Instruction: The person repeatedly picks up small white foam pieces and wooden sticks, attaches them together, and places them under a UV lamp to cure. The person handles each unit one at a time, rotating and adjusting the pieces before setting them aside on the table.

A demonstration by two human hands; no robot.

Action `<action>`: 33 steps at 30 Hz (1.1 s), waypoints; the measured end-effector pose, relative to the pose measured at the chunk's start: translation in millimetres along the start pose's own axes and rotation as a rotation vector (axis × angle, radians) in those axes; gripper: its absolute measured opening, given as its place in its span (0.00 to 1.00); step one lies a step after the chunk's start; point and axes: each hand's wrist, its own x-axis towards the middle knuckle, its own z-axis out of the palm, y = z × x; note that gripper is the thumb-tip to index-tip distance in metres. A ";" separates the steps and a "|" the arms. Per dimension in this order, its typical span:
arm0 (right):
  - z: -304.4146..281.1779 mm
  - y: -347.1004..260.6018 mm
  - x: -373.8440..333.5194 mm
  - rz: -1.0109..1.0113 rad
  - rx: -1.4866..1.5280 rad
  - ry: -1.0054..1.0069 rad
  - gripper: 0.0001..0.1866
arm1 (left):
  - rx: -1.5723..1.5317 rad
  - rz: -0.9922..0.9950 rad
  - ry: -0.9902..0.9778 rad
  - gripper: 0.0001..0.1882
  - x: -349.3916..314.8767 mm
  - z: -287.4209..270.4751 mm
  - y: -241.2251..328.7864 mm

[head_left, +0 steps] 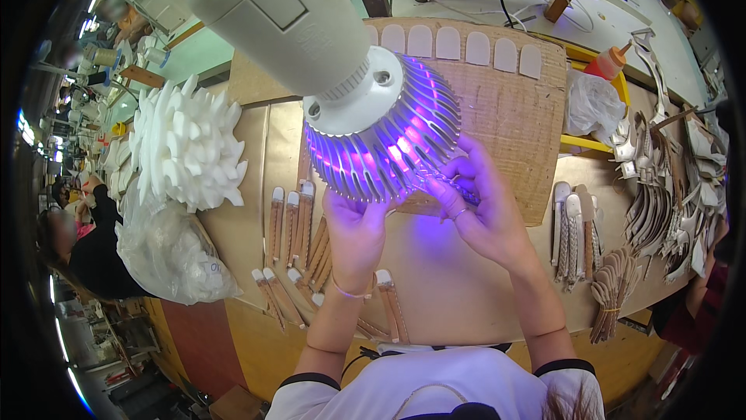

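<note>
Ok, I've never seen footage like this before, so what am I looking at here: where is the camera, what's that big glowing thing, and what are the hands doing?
The camera sits on the person's head and looks down at their own two bare hands; its wide lens bends straight edges near the rim. The big thing in front is a lamp with a finned metal head, shining purple light down onto the work. Under it, the left hand and right hand are raised together, fingers pinching something small; what it is cannot be made out. Below lies a wooden table with a cardboard sheet, rows of brown strips with white tips, a pile of white foam pieces and a plastic bag. More stacked pieces lie on the right.
</note>
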 end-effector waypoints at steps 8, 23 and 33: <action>-1.3 -6.3 -1.4 0.109 0.015 -0.046 0.32 | 0.052 0.026 0.053 0.14 -6.7 7.6 8.0; 2.5 -3.0 -7.4 0.062 0.000 -0.043 0.33 | 0.056 -0.055 -0.058 0.16 -0.7 0.4 -0.1; 7.4 -6.3 -10.5 0.049 -0.020 -0.010 0.29 | 0.258 -0.082 0.117 0.09 -5.6 -8.0 -11.2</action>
